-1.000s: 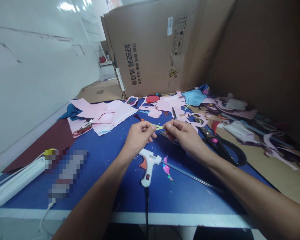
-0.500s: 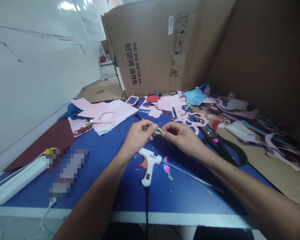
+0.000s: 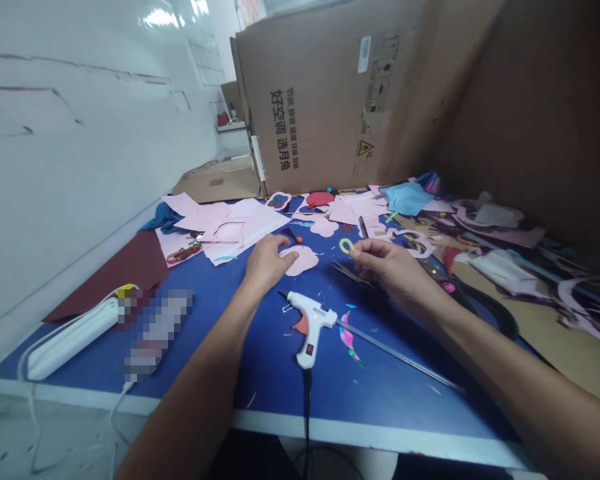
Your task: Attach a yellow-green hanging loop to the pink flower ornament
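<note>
My right hand (image 3: 393, 268) pinches a small yellow-green loop (image 3: 345, 245) between thumb and fingertips, raised over the blue table (image 3: 270, 387). Below that hand, the tips of a pair of scissors (image 3: 351, 273) point left. My left hand (image 3: 267, 261) has its thumb and fingers apart at the left edge of a rounded pink cutout (image 3: 303, 261); the thumb overlaps it. A small dark and orange piece (image 3: 296, 237) lies just beyond its fingers. Nearer to me rests a white glue gun (image 3: 311, 325) with a long clear glue stick (image 3: 400, 355) in its back.
Pink sheets (image 3: 245, 227) and offcuts cover the table's far side. Black-handled shears (image 3: 490, 307) lie under my right forearm. A white power strip (image 3: 75, 340) and a blurred-out object (image 3: 160, 330) are at left. A large cardboard box (image 3: 325, 113) stands behind.
My hands have separated. The loop, earlier between both hands, has gone right with my right hand. My left hand has let go of it and lies by the pink cutout. The view has shifted slightly.
</note>
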A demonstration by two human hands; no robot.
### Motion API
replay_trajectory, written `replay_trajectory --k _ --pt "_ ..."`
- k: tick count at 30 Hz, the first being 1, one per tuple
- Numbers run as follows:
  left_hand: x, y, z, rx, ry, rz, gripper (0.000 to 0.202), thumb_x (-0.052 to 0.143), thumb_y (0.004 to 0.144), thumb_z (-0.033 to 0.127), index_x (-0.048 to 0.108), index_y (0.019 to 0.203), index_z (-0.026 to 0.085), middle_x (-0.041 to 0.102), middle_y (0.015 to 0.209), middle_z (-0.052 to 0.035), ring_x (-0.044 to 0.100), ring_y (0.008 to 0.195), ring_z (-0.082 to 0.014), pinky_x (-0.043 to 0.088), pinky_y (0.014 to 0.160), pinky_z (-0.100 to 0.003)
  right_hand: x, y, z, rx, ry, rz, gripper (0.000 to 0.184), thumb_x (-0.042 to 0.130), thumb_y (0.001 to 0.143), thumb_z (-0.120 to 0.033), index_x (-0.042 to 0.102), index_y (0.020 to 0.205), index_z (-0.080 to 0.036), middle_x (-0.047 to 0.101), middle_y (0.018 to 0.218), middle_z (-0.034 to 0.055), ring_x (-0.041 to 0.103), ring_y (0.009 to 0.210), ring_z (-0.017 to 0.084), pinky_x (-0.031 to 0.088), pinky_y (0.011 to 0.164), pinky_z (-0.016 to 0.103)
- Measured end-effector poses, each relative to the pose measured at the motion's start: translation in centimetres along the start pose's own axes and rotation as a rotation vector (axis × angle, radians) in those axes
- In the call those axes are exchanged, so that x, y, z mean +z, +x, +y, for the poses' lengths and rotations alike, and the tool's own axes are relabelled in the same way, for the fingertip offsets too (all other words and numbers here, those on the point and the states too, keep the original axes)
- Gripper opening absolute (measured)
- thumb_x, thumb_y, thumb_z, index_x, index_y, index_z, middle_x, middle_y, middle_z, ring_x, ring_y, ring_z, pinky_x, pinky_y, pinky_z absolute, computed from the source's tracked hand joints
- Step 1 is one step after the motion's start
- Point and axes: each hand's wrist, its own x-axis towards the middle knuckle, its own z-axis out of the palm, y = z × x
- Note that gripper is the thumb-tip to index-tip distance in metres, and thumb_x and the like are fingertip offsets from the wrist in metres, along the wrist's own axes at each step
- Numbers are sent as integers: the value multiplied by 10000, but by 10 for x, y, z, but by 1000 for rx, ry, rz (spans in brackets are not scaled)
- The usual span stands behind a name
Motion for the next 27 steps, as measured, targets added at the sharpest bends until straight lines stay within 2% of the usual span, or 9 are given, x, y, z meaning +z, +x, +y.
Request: replay_trajectory --k 5,10,13,16,20,22,24,27 --pt "1 -1 -2 -45 62 -32 266 768 900 314 758 1145 210 745 1249 -128 688 1170 -318 512 1025 -444 0 0 1 7 15 9 482 994 557 -529 699 770 -214 621 747 -13 512 663 128 410 581 260" --pt "8 -6 -1 106 64 -131 323 821 866 376 731 1138 227 715 1253 -94 655 1210 -304 503 1034 -427 -1 1 1 15 22 3 465 990 585 -518 701 783 -213 599 703 -23 473 619 116 389 556 259" --pt "9 -9 10 180 148 -167 291 819 877 410 715 1073 222 707 1207 -88 649 1166 -304 505 988 -426 -1 3 3 10 25 18 449 992 587 -493 718 804 -210 608 715 -24 480 621 112 398 567 257" --pt "7 -11 24 197 276 -186 284 816 886 435 705 1024 213 709 1154 -95 653 1114 -312 509 923 -424 -1 6 5 11 50 42 439 993 565 -466 723 801 -211 604 705 -31 488 618 112 407 570 257" --pt "7 -5 38 251 389 -239 344 790 908 442 708 1137 199 715 1190 -121 665 1106 -328 519 879 -425 -3 9 6 6 75 66 442 983 551 -469 714 788 -211 607 707 -30 520 634 122 432 575 256" --pt "6 3 38 317 400 -297 318 699 976 358 698 1254 203 714 1250 -124 664 1156 -318 521 910 -419 -5 10 5 11 78 71 441 976 549 -476 707 778 -212 606 699 -30 519 627 123 428 566 254" --pt "2 13 36 440 397 -391 330 547 1038 217 689 1336 229 703 1322 -110 647 1229 -279 508 968 -394 -6 10 5 20 89 73 442 973 540 -477 698 763 -212 603 692 -30 517 622 122 423 562 252" --pt "-6 29 34 698 476 -507 363 470 1087 256 723 1345 289 656 1447 -109 623 1280 -285 497 979 -417 -6 10 3 34 105 76 448 974 524 -476 696 757 -213 616 704 -25 538 638 129 433 576 256"
